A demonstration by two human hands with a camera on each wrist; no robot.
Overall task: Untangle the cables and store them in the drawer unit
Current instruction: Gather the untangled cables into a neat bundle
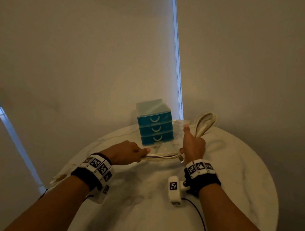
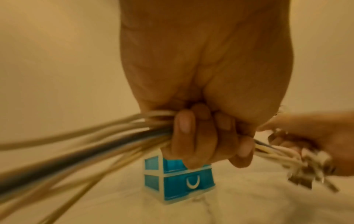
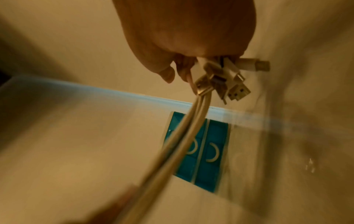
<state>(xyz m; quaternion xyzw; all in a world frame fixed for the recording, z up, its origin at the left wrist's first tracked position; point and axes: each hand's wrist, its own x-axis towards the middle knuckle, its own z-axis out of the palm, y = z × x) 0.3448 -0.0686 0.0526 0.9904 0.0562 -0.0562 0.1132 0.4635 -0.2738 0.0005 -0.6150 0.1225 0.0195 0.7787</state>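
A bundle of cream cables (image 1: pixel 161 155) with one dark strand runs taut between my two hands above the white marble table (image 1: pixel 139 219). My left hand (image 1: pixel 133 153) grips the bundle in a fist; its curled fingers (image 2: pixel 191 136) wrap the cables (image 2: pixel 76 151). My right hand (image 1: pixel 192 146) holds the other end, thumb raised, with a folded loop (image 1: pixel 205 122) sticking out past it. Several USB plugs (image 3: pixel 226 80) hang from the right hand's grip (image 3: pixel 184 63). The blue three-drawer unit (image 1: pixel 155 123) stands just behind the hands, all drawers closed.
Loose cable ends (image 1: pixel 59 178) trail off the table's left edge behind my left wrist. The round table stands close to the wall and blinds (image 1: pixel 177 57). Wrist camera leads (image 1: pixel 198 215) cross the near tabletop.
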